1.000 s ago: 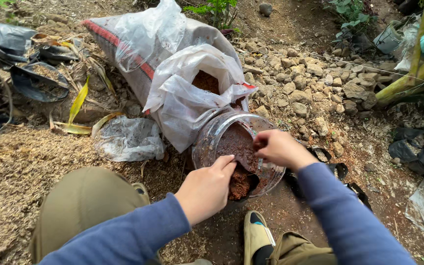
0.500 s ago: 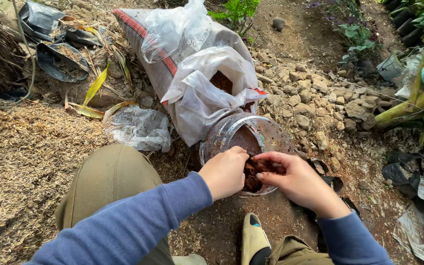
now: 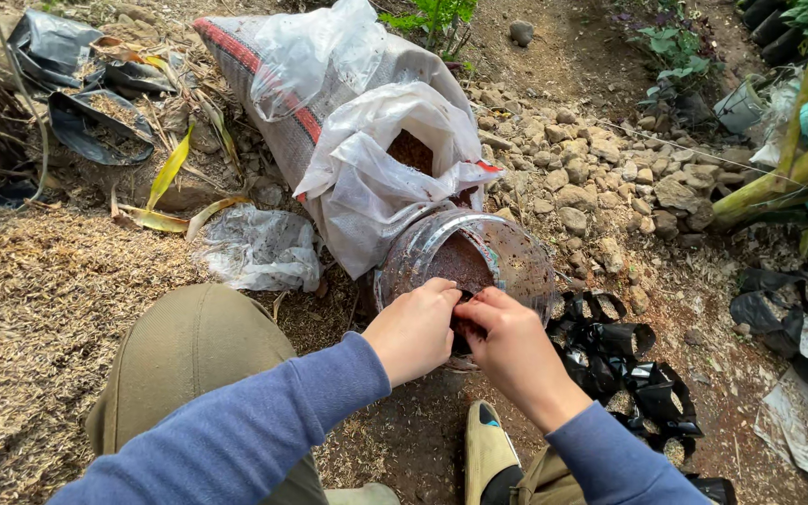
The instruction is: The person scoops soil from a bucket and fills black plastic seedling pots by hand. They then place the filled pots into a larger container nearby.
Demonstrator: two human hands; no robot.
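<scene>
Pinching together at the mouth of the clear plastic jar [image 3: 479, 262], my fingers [image 3: 441, 292] are curled tight, and I cannot tell what they hold between them. My left hand [image 3: 415, 329] and my right hand [image 3: 514, 348] touch each other over the jar's rim. The jar lies tilted on the dirt ground [image 3: 423, 430], with reddish-brown soil [image 3: 460, 262] inside. Just behind it, an open white sack [image 3: 367, 168] shows the same brown stuff. Crumpled black nursery bags [image 3: 628, 365] lie just right of my hands. A clear plastic bag [image 3: 259, 248] lies to the left, near my knee [image 3: 194, 351].
</scene>
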